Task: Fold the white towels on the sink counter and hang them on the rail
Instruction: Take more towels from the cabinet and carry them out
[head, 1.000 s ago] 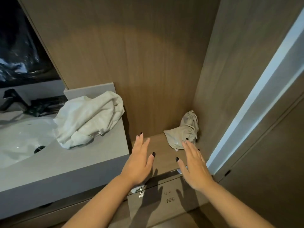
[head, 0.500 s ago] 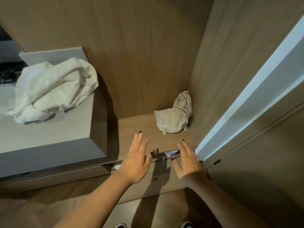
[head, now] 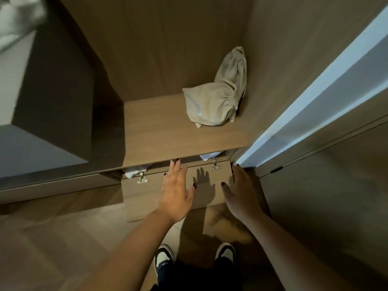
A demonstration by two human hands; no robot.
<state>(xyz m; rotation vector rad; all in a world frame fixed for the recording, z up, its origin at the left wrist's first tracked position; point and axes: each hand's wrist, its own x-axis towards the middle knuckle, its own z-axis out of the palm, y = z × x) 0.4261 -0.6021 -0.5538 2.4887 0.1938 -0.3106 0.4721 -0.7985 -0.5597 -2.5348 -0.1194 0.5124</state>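
Our stance: we look steeply down past our shoes (head: 163,256) at a wooden flap panel (head: 176,184) hinged below a shelf
Left hand (head: 176,194): held flat over the flap with fingers straight and together, gripping nothing; its fingertips reach the flap's upper edge
Right hand (head: 239,194): also spread and empty, at the flap's right end by the side wall; whether it touches the wood we cannot tell
Hinges: one metal hinge (head: 142,179) left of the left hand, another (head: 214,164) between the two hands; scraps of white cloth (head: 131,172) poke out of the gap beside them
Shelf (head: 159,131): a beige cloth bag (head: 216,97) slumps in its far right corner; not what we want
White towels (head: 19,15): a blurred heap on the grey sink counter (head: 12,85), far up and to the left, well apart from both hands; its long axis we cannot judge
Nearer hand: the left, we judge; reaching them would mean turning left and lifting both arms up to the counter
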